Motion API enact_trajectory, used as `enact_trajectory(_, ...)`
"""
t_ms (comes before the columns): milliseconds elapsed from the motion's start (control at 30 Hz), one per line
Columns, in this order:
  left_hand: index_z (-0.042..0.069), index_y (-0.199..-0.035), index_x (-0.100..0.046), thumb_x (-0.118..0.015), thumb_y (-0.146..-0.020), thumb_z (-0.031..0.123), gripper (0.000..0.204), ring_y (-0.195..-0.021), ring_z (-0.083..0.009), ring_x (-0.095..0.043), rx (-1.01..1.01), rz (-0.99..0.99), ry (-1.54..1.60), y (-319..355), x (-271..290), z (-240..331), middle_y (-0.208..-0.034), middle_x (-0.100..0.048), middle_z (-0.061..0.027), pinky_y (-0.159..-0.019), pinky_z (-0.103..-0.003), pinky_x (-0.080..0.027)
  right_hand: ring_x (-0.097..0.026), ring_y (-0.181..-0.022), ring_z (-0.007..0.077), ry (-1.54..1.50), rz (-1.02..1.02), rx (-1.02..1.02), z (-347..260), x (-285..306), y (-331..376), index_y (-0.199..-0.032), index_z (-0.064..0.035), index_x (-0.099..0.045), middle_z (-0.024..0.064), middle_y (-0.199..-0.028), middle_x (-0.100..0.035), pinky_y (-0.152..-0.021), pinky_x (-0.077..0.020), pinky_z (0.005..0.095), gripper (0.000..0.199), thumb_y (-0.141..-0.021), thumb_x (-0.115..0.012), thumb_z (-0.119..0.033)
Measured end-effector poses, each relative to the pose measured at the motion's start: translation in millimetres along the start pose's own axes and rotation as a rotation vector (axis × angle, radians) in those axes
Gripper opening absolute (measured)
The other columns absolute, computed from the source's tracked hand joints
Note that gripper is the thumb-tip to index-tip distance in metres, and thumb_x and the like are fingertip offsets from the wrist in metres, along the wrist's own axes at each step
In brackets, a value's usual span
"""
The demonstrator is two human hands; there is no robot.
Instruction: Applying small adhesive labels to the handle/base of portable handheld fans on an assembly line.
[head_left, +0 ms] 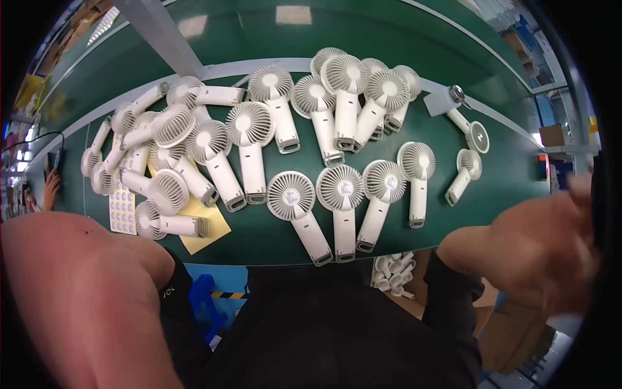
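Note:
My right hand is raised at the right edge, smeared by motion and close to the camera; its fingers are too blurred to read. At lower left only my bare left arm shows, large and near, and its hand lies outside the picture. Neither arm visibly touches anything on the table. Many white handheld fans lie on the green table. Near the front edge are a fan, a second fan and a third fan, each with a pale sticker at its hub.
A sticker sheet and yellow paper lie among the left fans. At far right sits a fan with a dark round face. Below the table edge a carton holds white parts. Another person's hand shows at far left.

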State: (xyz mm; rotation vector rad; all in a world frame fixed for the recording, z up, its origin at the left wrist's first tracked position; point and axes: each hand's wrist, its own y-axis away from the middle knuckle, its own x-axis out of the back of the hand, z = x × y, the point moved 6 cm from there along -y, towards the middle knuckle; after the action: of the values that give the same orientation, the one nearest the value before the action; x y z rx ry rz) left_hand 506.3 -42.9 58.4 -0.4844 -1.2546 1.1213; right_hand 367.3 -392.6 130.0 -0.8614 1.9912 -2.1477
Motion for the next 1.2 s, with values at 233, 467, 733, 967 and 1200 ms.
enact_trajectory(233,0.005,-0.08,-0.057,-0.063,-0.094,0.026,0.026,-0.068,-0.0216,-0.051,0.071,-0.024,0.008,3.2,-55.0,28.1,-0.081,-0.057,-0.0081,-0.064,-0.034,-0.04,-0.061,-0.083,0.0269,0.15,-0.536,-0.744,-21.6,-46.8,121.2,-0.092,0.0023,-0.063,0.0152,-0.09,-0.061,-0.076,-0.0485,0.0341,0.007,-0.085,-0.063,0.001)
enact_trajectory(467,0.007,-0.122,-0.061,-0.072,-0.084,0.025,0.043,-0.061,-0.0229,-0.052,0.635,-0.58,0.109,112.9,-144.0,65.8,-0.072,-0.052,-0.0055,-0.057,-0.035,-0.041,-0.048,-0.112,0.042,0.359,-0.849,-0.988,-96.0,-65.7,194.6,-0.114,0.002,-0.052,0.0262,-0.128,-0.041,-0.093,-0.0426,0.0458,0.064,-0.07,-0.085,-0.029)
enact_trajectory(733,0.014,-0.125,-0.06,-0.07,-0.085,0.039,0.049,-0.076,-0.0266,-0.052,0.498,-0.68,-0.032,129.0,-180.9,85.3,-0.084,-0.05,-0.0088,-0.065,-0.036,-0.043,-0.05,-0.109,0.0427,0.306,-0.871,-1.104,-80.1,-50.4,224.9,-0.096,-0.0033,-0.06,0.0246,-0.124,-0.042,-0.088,-0.0459,0.0462,0.042,-0.069,-0.084,-0.026)
enact_trajectory(967,0.015,-0.116,-0.063,-0.072,-0.083,0.03,0.038,-0.077,-0.0288,-0.051,0.502,-0.561,0.044,138.7,-166.0,70.3,-0.086,-0.046,-0.0116,-0.066,-0.038,-0.045,-0.049,-0.109,0.0334,-0.035,-0.693,-1.322,-79.3,-20.0,217.7,-0.086,-0.0016,-0.052,0.0167,-0.116,-0.045,-0.094,-0.041,0.0382,0.037,-0.067,-0.08,-0.016)
enact_trajectory(1200,0.019,-0.115,-0.066,-0.07,-0.083,0.022,0.033,-0.071,-0.0261,-0.053,0.434,-0.492,0.176,139.1,-164.1,62.8,-0.08,-0.046,-0.009,-0.061,-0.037,-0.047,-0.051,-0.108,0.0284,-0.305,-0.676,-0.911,-11.7,-87.5,104.3,-0.105,0.0014,-0.059,0.0142,-0.115,-0.049,-0.092,-0.0422,0.0346,0.054,-0.069,-0.076,-0.035)
